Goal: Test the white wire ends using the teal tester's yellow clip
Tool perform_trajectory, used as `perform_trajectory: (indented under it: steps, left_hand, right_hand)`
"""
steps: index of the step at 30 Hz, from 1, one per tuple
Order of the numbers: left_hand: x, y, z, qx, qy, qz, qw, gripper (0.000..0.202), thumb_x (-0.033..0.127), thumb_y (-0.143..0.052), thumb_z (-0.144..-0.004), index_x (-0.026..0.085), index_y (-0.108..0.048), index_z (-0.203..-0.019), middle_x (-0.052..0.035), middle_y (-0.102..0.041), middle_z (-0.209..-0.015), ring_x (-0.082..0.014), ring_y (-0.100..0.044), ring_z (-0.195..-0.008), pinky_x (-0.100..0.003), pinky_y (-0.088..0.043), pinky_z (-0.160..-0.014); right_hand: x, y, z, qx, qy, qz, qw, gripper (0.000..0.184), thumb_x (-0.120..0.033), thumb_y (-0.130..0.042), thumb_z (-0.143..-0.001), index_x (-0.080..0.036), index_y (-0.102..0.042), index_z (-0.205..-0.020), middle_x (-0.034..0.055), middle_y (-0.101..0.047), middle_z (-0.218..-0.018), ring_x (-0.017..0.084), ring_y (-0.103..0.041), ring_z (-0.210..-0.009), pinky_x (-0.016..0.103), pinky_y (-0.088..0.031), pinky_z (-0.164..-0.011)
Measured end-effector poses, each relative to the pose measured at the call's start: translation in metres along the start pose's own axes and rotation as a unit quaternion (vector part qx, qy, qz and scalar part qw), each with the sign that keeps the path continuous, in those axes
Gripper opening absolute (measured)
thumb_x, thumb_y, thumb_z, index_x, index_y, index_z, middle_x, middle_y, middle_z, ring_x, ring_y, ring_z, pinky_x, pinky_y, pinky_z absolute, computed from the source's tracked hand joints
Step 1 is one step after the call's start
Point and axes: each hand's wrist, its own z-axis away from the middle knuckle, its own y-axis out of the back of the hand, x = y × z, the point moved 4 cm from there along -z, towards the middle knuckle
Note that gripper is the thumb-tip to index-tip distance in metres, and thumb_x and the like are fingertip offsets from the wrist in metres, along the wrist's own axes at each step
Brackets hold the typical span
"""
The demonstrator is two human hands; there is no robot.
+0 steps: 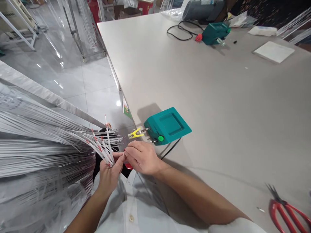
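Note:
My left hand point(109, 173) is closed round a small bunch of white wires point(105, 149) with red marks near their ends, which point up and away from me. Against its thumb, my right hand point(143, 157) pinches the small pale end of a white wire point(124, 154); the fingers cover most of it. Just beyond the right hand, at the table edge, stands a teal box point(170, 125) with a tray-like recess and a green knob point(160, 138). From its side sticks a metal terminal with a yellow-handled clip point(136, 133).
Long bundles of white wires point(43, 132) hang over a rail at left. Red-handled pliers or snips point(282, 205) lie at the table's near right. A second teal box point(215, 33), a black cable point(181, 34) and a white pad point(274, 51) are at the back. A wheeled rack point(79, 35) stands on the floor.

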Motion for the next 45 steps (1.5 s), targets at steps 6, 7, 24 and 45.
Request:
perform_trajectory:
  steps: [6, 7, 24, 45]
  left_hand:
    - [-0.002, 0.0, -0.004, 0.077, -0.005, 0.026, 0.997, 0.023, 0.036, -0.067, -0.066, 0.013, -0.066, -0.072, -0.0001, -0.062, -0.058, -0.0106, -0.052, -0.051, -0.02, -0.038, -0.047]
    - [-0.001, 0.002, -0.005, 0.086, -0.013, 0.024, 0.996, 0.023, 0.036, -0.067, -0.066, 0.013, -0.066, -0.071, -0.0003, -0.061, -0.057, -0.0108, -0.053, -0.051, -0.02, -0.038, -0.046]
    - [0.014, -0.004, 0.001, 0.025, -0.031, -0.023, 0.999, 0.014, 0.028, -0.065, -0.069, 0.015, -0.068, -0.07, -0.0006, -0.06, -0.054, -0.016, -0.059, -0.061, -0.024, -0.044, -0.057]
    - [-0.005, -0.004, -0.005, 0.004, 0.0, 0.121, 0.993, 0.019, 0.031, -0.07, -0.064, 0.015, -0.061, -0.071, 0.0001, -0.062, -0.06, -0.0087, -0.051, -0.048, -0.019, -0.036, -0.044]
  right_hand:
    - [-0.005, -0.005, 0.002, -0.082, 0.005, 0.047, 0.996, 0.02, -0.019, -0.041, -0.081, -0.017, -0.053, -0.066, 0.0017, -0.052, -0.063, 0.012, -0.045, -0.054, 0.025, -0.03, -0.048]
    - [-0.005, -0.006, 0.003, -0.098, -0.004, 0.02, 0.995, 0.018, -0.018, -0.042, -0.08, -0.018, -0.052, -0.065, 0.0009, -0.051, -0.062, 0.012, -0.045, -0.054, 0.024, -0.029, -0.047]
    - [0.01, -0.01, 0.0, 0.013, -0.22, -0.222, 0.95, 0.018, -0.019, -0.049, -0.083, -0.018, -0.061, -0.07, 0.0029, -0.061, -0.071, 0.013, -0.056, -0.069, 0.026, -0.045, -0.066]
    - [0.016, -0.021, 0.003, 0.017, -0.307, -0.476, 0.824, 0.02, -0.036, -0.06, -0.076, -0.017, -0.063, -0.069, 0.0008, -0.057, -0.068, 0.01, -0.053, -0.057, 0.023, -0.045, -0.053]
